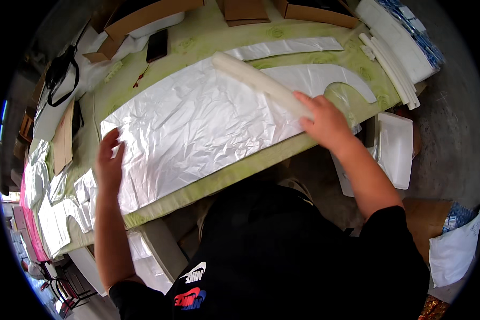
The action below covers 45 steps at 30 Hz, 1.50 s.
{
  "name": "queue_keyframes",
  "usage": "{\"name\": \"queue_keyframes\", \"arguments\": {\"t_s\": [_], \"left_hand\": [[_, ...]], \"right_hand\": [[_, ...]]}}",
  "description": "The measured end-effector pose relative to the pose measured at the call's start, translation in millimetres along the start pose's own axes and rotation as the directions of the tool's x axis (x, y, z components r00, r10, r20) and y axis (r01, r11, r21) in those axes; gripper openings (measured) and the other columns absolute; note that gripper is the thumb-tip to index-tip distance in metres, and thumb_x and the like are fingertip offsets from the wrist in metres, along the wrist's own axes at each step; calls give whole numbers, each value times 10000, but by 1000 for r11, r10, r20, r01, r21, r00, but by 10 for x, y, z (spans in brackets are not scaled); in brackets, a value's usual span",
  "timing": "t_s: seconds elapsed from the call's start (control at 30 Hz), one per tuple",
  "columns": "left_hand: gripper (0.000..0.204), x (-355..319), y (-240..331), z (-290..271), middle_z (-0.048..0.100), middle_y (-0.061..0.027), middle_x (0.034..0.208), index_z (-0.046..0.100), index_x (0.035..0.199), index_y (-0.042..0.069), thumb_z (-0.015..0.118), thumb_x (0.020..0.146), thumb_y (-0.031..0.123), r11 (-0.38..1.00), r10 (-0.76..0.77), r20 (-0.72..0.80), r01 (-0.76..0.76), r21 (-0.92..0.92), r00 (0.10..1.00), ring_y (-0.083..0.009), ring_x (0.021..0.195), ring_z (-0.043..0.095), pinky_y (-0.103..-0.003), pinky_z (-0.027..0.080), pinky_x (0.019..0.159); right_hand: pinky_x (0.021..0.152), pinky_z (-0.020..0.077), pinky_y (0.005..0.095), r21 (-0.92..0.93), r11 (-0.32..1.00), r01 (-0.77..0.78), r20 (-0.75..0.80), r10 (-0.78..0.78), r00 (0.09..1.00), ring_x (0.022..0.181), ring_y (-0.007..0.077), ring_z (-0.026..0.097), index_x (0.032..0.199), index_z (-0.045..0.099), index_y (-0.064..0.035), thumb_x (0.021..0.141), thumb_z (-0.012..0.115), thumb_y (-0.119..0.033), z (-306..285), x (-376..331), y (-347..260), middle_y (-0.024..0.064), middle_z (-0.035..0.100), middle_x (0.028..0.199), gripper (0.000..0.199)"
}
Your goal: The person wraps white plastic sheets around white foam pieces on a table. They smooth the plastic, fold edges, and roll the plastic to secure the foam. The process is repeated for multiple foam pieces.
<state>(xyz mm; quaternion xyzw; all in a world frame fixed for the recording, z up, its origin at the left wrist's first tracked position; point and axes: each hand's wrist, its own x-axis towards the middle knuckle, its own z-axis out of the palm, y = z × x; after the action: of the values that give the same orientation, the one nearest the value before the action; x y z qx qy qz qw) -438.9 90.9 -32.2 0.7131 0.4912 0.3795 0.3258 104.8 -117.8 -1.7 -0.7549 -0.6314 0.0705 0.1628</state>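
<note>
Spread over the table is a crinkled, shiny white plastic sheet [181, 128], cut somewhat like an apron. A long narrow strip [293, 48] and a curved piece with a rounded cutout [325, 77] reach out at its far right. My right hand [325, 120] is closed round the near end of a cream-coloured tube [256, 80], which lies slantwise across the sheet's right part. At the sheet's left edge, my left hand [110, 165] is raised with thumb and fingers apart. Its fingers are slightly blurred, and nothing shows between them.
The table has a green patterned cover [197, 194]. A dark phone [157, 45] lies at the back, near cardboard boxes [154, 15]. More pale tubes [389, 69] rest at the right edge, above a white bin [394, 149]. Other white pieces [53, 224] lie left.
</note>
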Motion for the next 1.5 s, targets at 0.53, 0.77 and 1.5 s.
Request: {"name": "queue_keyframes", "arguments": {"t_s": [0.53, 0.77, 1.5], "left_hand": [[318, -226, 1885, 2609, 647, -118, 1357, 713, 1198, 83, 746, 883, 111, 843, 492, 428, -537, -19, 758, -386, 1362, 509, -477, 419, 1127], [409, -115, 2607, 3144, 635, -130, 1337, 681, 1229, 70, 785, 845, 167, 829, 504, 550, -553, -90, 666, -347, 1219, 606, -423, 481, 1055], [441, 642, 2785, 4593, 672, -107, 1124, 662, 1189, 81, 710, 886, 399, 764, 191, 648, -526, 373, 737, -283, 998, 692, -415, 553, 876]], "right_hand": [[1007, 461, 460, 143, 989, 26, -516, 52, 855, 1140, 392, 550, 1247, 635, -87, 838, 760, -153, 19, -625, 475, 179, 598, 1199, 433], [1021, 467, 448, 27, 997, 69, -515, -45, 856, 1165, 367, 568, 1149, 697, -86, 789, 724, -99, -55, -278, 1187, 130, 652, 1175, 361], [1090, 350, 455, 94, 981, -172, -491, 195, 849, 1193, 266, 557, 952, 762, -194, 808, 767, -319, 162, 660, 1982, -10, 692, 1143, 191]]}}
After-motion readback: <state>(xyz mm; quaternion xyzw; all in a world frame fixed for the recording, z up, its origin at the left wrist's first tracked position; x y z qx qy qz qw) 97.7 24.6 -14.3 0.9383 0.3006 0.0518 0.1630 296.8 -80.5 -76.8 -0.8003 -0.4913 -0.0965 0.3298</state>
